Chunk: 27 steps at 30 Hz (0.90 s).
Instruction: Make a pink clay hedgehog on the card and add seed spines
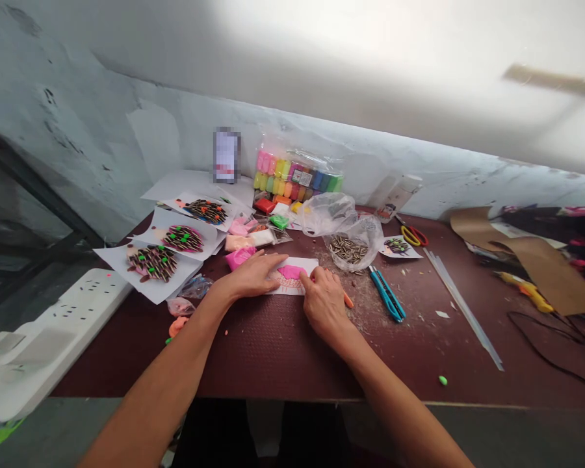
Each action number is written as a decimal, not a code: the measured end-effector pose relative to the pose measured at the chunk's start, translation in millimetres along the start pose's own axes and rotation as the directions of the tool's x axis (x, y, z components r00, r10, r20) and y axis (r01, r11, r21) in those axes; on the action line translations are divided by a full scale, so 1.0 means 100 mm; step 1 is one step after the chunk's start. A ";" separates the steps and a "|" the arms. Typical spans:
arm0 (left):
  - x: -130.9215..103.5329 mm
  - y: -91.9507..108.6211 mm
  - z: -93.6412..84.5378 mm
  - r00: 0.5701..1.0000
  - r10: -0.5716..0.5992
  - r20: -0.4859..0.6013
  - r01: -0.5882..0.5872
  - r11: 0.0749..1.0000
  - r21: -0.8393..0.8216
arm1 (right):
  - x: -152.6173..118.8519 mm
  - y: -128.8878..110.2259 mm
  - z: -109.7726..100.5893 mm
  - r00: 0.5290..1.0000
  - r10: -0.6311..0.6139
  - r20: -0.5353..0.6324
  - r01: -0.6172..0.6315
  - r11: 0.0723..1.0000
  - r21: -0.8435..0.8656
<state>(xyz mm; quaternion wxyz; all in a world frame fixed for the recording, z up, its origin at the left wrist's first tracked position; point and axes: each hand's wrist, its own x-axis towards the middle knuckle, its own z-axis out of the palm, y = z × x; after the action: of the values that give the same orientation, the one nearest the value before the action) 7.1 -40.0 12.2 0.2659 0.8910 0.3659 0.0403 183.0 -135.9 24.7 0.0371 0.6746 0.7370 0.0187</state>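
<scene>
A small white paper (311, 263) with an orange line drawing lies on the table, and a flattened patch of pink modelling clay (292, 272) covers part of the drawing. My left hand (256, 274) rests on the paper's left side, fingers stretched out. On the right, my right hand (325, 300) has its fingers curled, with the index fingertip pressing the edge of the pink clay. An orange stick-like thing (348, 299) shows beside that hand; whether the curled fingers hold it is hidden. A bag of pink clay (240, 258) lies behind my left hand.
Paper sheets with hedgehog-like figures (153, 262) lie at left, near a white power strip (53, 338). Behind are clay packs (297, 179) and a plastic bag of seed-like pieces (348, 250). A blue cutter (387, 296), scissors (413, 235), glue sticks (463, 309) and a yellow glue gun (526, 290) lie right.
</scene>
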 end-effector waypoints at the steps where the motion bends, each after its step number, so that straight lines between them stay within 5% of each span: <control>1: 0.00 0.00 0.00 1.000 0.003 -0.004 -0.003 1.000 -0.002 | 0.00 0.00 0.00 1.000 -0.007 0.007 0.007 1.000 -0.006; 27: 0.00 0.02 -0.01 0.999 -0.025 0.022 0.024 0.999 0.020 | 0.02 0.00 -0.01 0.999 0.039 -0.003 -0.039 0.999 -0.027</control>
<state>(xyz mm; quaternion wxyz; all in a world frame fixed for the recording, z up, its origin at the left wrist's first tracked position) 8.2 -40.7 13.8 0.2616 0.8894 0.3741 0.0232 182.5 -134.2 25.2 0.0449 0.6884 0.7233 0.0299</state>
